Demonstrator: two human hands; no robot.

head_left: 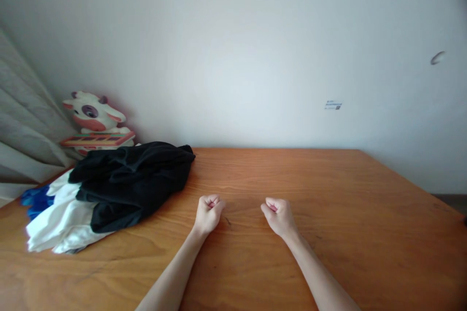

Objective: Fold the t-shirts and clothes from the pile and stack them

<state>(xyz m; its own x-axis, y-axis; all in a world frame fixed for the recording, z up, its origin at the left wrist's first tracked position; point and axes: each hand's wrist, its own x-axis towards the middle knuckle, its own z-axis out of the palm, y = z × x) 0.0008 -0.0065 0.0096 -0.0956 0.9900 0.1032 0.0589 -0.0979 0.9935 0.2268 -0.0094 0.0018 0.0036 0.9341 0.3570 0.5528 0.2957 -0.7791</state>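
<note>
My left hand (pixel 209 214) is closed in a fist at the middle of the wooden table (pixel 248 267), with nothing showing in it. Level with it and a short way to the right, my right hand (pixel 279 216) makes a fist too, also with nothing visible inside. The two fists are apart. Nearest to my left hand, a crumpled black garment (pixel 142 180) lies to the left on top of white cloth (pixel 65 221). A bit of blue cloth (pixel 38 200) pokes out at the pile's far left.
A cow-shaped toy keyboard (pixel 97 119) stands behind the clothes at the back left corner. Beside it hangs a pale curtain (pixel 29 107). The white wall (pixel 233 58) rises along the table's back edge and carries a small printed label (pixel 333 105) and a dark curved mark (pixel 437 58).
</note>
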